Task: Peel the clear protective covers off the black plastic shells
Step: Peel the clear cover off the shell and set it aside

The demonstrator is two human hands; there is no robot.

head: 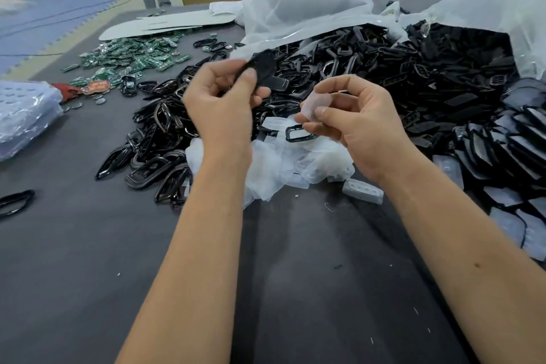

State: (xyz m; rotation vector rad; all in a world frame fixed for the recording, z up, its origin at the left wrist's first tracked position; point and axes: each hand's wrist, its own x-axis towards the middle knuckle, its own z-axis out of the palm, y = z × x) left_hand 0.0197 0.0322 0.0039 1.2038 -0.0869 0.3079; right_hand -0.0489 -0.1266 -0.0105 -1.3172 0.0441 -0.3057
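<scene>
Above the dark grey table (88,245), both forearms reach forward with the hands raised clear of the surface, palms turned partly toward each other. Left hand (221,103): fingers curled, thumb and fingertips pinching a black plastic shell (261,68), which is blurred and angled up to the right. Right hand (354,124): fingers curled, thumb and forefinger pinching a clear protective cover (314,106). Shell and cover are apart, with a gap between the hands.

Directly below the hands lies a heap of removed clear covers (274,168). A large pile of black shells (413,74) spreads behind and to the right, spilling from a white plastic bag (502,9). Stacked shells with covers on (514,139) lie at the right edge. Green circuit boards (133,56) lie far left, well apart. Bare table surface is open on the near side, between and beside the forearms.
</scene>
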